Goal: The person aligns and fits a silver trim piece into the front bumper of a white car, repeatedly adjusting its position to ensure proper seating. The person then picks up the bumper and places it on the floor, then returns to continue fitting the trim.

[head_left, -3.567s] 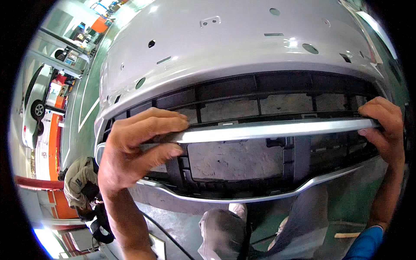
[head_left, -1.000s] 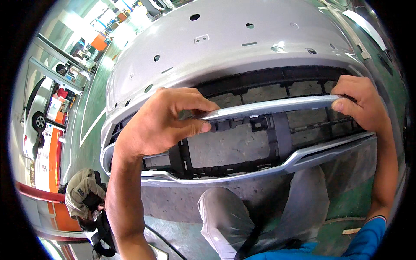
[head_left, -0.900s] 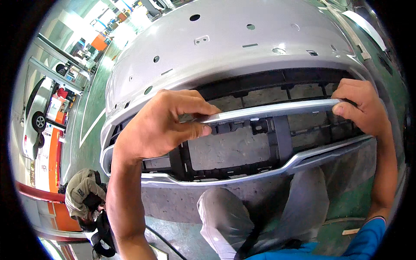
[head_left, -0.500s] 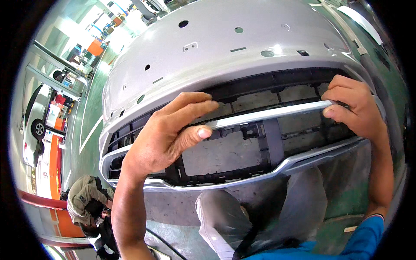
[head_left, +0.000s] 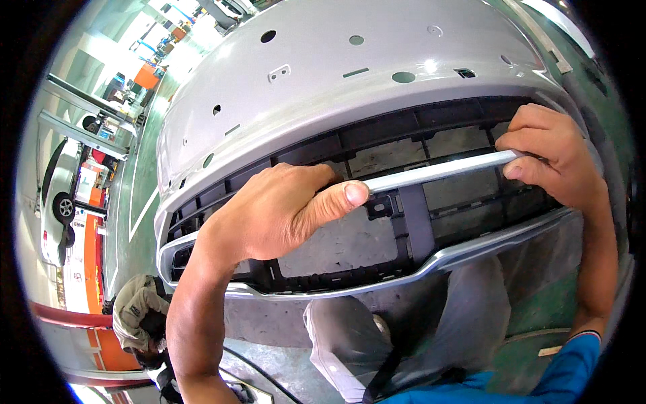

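Note:
A large light-grey car bumper cover [head_left: 316, 87] with several holes lies in front of me. Set into its near side is a black plastic grille [head_left: 416, 222]. Across the grille runs a silver trim strip [head_left: 444, 168]. My left hand [head_left: 269, 212] is closed over the strip left of its middle, thumb along the near edge and fingers over the far side, their tips hidden. My right hand [head_left: 552, 155] pinches the strip near its right end between thumb and curled fingers. A second silver trim [head_left: 350, 287] follows the grille's near edge, below my hands.
Another person [head_left: 138, 313] in an olive top is bent low at the lower left. My knees [head_left: 346, 343] are close under the near edge. A dark hose [head_left: 259, 380] lies on the floor at lower left. A white car [head_left: 59, 202] stands farther left.
My left hand has slid a little to the right along the silver strip, its thumb now pressing down on it. My right hand stays at the right end. The view has shifted slightly.

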{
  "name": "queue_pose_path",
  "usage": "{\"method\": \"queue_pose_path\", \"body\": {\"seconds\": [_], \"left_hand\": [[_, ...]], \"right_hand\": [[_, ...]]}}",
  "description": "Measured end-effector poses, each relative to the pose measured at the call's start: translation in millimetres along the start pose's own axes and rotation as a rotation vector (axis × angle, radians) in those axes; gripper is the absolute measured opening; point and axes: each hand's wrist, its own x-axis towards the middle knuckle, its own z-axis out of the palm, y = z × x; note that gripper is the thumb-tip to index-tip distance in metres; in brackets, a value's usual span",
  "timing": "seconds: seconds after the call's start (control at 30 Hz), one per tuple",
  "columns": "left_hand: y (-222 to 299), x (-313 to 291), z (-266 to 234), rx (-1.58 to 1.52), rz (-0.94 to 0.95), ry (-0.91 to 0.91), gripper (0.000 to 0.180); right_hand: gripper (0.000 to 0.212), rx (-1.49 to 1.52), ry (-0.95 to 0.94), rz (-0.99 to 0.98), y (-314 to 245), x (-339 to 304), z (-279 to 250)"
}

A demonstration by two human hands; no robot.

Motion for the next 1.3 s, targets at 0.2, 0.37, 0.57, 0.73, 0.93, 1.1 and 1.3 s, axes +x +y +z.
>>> {"method": "queue_pose_path", "body": {"seconds": [0.2, 0.37, 0.57, 0.73, 0.93, 1.1, 1.3], "left_hand": [[-4, 4, 6, 0.092, 0.038, 0.115, 0.083], [3, 4, 5, 0.056, 0.051, 0.129, 0.079], [6, 1, 3, -0.005, 0.095, 0.122, 0.076], [12, 6, 13, 0.108, 0.068, 0.242, 0.075], [19, 5, 9, 0.279, 0.015, 0.197, 0.062], [16, 10, 15, 0.210, 0.055, 0.248, 0.066], [16, 14, 15, 0.157, 0.039, 0.231, 0.067]], "right_hand": [[0.026, 0.021, -0.043, -0.004, 2, 4, -2], [0.027, -0.031, 0.018, 0.009, 6, -7, -10], [0.023, -0.104, -0.060, 0.111, 22, -35, -31], [0.020, -0.196, -0.097, 0.084, 20, -35, -34], [0.021, -0.163, -0.083, 0.050, 27, -34, -32], [0.021, -0.137, -0.053, 0.057, 31, -37, -29], [0.020, -0.107, -0.055, 0.046, 36, -35, -32]]}}
